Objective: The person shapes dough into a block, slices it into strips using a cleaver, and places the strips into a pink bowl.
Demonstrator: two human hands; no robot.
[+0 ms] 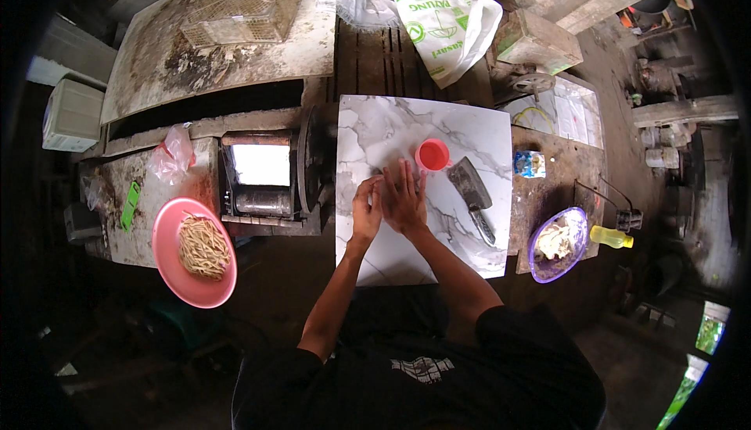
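- Landmark: marble slab (461,137), white with grey veins, lying flat in front of the person.
- Left hand (365,213): on the slab's near-left part, fingers loosely curled, side pressed against the right hand. Whether anything lies under it cannot be told.
- Right hand (404,195): flat on the slab just beside the left, fingers spread and pointing away from the person, palm down. Nothing visibly gripped.
- Cup (432,154): small, red, open top, on the slab just beyond the right hand's fingertips, close but apparently apart.
- Cleaver (473,188): lying flat on the slab's right part, blade toward the far side, handle toward the near edge; right of the hands, not touched.
- Purple bowl (557,244): off the slab's near-right corner, holds pale pieces.
- Yellow bottle (612,236): on its side, right of the purple bowl.
- Pink plate (164,252): well left of the slab, carries a heap of yellow noodles (203,247).
- Roller machine (262,180): against the slab's left edge, between slab and plate.
- White bag (446,16): green print, beyond the slab's far edge.
- Wire basket (238,4): far left, beyond the slab.
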